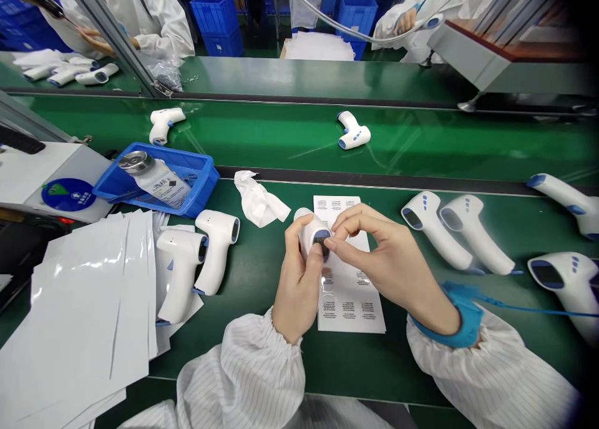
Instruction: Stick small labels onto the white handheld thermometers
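In the middle of the bench my left hand [297,285] is closed around a white infrared thermometer [306,234], its thumb on the dark display at the end facing me. My right hand [386,251] has thumb and forefinger pinched at the right edge of that display; anything between those fingertips is too small to make out. Beneath both hands lies a white sheet of printed labels [352,304], partly covered by them. A crumpled white cloth or tissue [260,199] rests just beyond my left hand. The held thermometer's handle is mostly hidden.
White thermometers lie left [215,248] and right [435,229], with others on the green conveyor [262,126]. A blue tray [204,182] holds a metal-capped bottle [161,179]. White sheets [88,291] are stacked left. A blue wrist-strap cord [524,307] runs rightward. Co-workers [159,17] stand across.
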`<action>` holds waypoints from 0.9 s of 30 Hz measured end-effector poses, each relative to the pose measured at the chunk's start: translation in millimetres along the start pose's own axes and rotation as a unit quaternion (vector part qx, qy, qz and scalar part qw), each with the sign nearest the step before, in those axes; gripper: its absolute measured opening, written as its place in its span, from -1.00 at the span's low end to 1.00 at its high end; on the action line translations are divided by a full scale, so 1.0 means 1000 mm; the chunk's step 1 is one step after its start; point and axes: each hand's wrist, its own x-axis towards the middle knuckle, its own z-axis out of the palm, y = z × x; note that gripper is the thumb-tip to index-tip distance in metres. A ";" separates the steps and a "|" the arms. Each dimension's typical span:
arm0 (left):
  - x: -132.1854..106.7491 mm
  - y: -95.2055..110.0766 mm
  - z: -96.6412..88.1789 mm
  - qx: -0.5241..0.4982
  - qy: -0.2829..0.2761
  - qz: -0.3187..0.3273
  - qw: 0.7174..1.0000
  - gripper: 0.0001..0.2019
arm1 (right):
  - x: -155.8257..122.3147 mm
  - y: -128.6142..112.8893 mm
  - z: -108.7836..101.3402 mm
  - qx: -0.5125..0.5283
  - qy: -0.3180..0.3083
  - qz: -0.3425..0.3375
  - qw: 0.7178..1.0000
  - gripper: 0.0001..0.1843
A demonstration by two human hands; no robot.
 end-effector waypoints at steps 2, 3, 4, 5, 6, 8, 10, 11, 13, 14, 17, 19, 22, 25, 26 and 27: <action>0.000 -0.001 0.000 0.021 0.002 0.016 1.000 -0.66 | -0.003 -0.004 0.001 0.013 -0.014 0.031 0.999 -0.85; 0.000 -0.002 0.000 0.025 0.001 0.019 0.999 -0.66 | -0.004 -0.005 0.002 0.018 -0.018 0.049 0.998 -0.86; 0.000 -0.002 0.000 0.028 0.001 0.019 0.999 -0.65 | -0.005 -0.006 0.001 0.026 -0.020 0.064 0.997 -0.87; 0.000 -0.003 0.000 0.030 0.002 0.018 0.999 -0.65 | -0.005 -0.006 0.001 0.038 -0.020 0.077 0.996 -0.87; 0.000 -0.003 0.000 0.030 0.003 0.014 0.999 -0.65 | -0.004 -0.006 -0.001 0.054 -0.019 0.087 0.995 -0.86; 0.002 -0.002 0.000 0.012 -0.001 -0.005 1.000 -0.64 | -0.001 -0.005 -0.004 0.086 -0.006 0.100 0.991 -0.86; 0.003 0.001 -0.001 -0.032 -0.015 -0.039 0.999 -0.59 | 0.003 -0.003 -0.007 0.093 0.034 0.093 0.991 -0.87; 0.003 0.003 -0.001 -0.057 -0.025 -0.057 0.996 -0.55 | 0.005 -0.002 -0.008 0.084 0.047 0.076 0.992 -0.87; 0.004 0.006 -0.002 -0.088 -0.041 -0.067 0.993 -0.47 | 0.006 0.002 -0.006 0.049 0.024 0.027 0.998 -0.72; 0.004 0.007 -0.002 -0.090 -0.046 -0.061 0.993 -0.43 | 0.006 0.004 -0.004 0.030 -0.004 0.001 1.000 -0.64; 0.003 0.007 -0.002 -0.089 -0.059 -0.041 0.993 -0.35 | 0.005 0.009 0.007 -0.004 -0.044 -0.058 0.997 -0.67; 0.001 0.006 -0.001 -0.092 -0.058 -0.045 0.993 -0.33 | 0.005 0.010 0.013 -0.012 -0.013 -0.084 0.996 -0.80; -0.001 0.004 -0.001 -0.093 -0.052 -0.048 0.993 -0.33 | 0.007 0.011 0.018 -0.023 0.034 -0.090 0.995 -0.90; -0.002 0.004 -0.001 -0.098 -0.052 -0.046 0.993 -0.31 | 0.005 0.014 0.015 -0.005 0.100 -0.029 0.995 -0.86; -0.002 0.004 -0.002 -0.101 -0.038 -0.036 0.993 -0.32 | 0.002 0.015 0.014 0.011 0.115 0.003 0.993 -0.85; -0.001 0.005 -0.002 -0.105 -0.017 -0.023 0.994 -0.33 | -0.001 0.016 0.013 0.031 0.108 0.035 0.993 -0.85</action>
